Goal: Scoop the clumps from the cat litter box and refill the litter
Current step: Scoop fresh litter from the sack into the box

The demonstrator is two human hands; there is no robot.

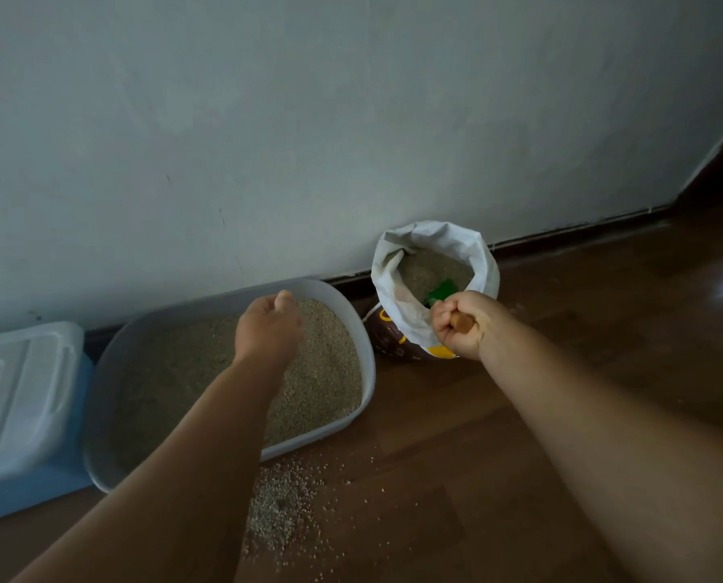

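The right hand (pixel 456 326) is fisted around the wooden handle of a green scoop (pixel 440 291) whose blade sits down in the open litter bag (pixel 435 246), which leans against the wall just beside the litter box (pixel 368 351). The left hand (pixel 269 326) hovers over the box's litter, its grip loosely curled and holding nothing I can make out (some grains already lie on the floor (pixel 519 414)). Loose litter will likely pour off a tilted scoop, so a level blade and a firm hold low on the stiff handle seem wise; the soft bag may slump.

Litter bag (pixel 397 338): yellow print on brown, partly folded, unreadable.
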